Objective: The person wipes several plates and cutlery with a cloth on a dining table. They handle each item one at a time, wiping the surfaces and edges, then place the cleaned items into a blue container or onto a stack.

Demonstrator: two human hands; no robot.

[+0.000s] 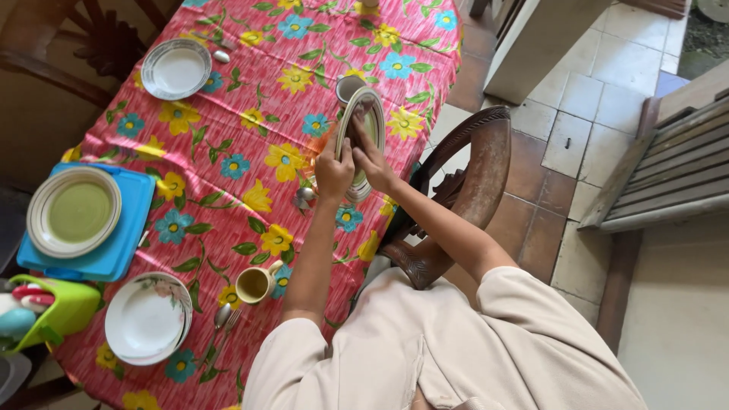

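Both my hands hold a green-centred plate (370, 114) with a striped rim, tilted almost on edge above the table (250, 137) with the red flowered cloth. My left hand (335, 168) grips its near rim from the left. My right hand (370, 157) presses on its face from the right. A cup (347, 86) stands just behind the plate. A spoon (304, 196) lies on the cloth under my left hand.
A white bowl-plate (176, 69) sits far left. A matching green plate (74, 212) rests on a blue tray (121, 243). White plates (146, 319), a yellow mug (255, 284), a spoon and fork (224, 319) lie near me. A wooden chair (463, 190) stands at the right.
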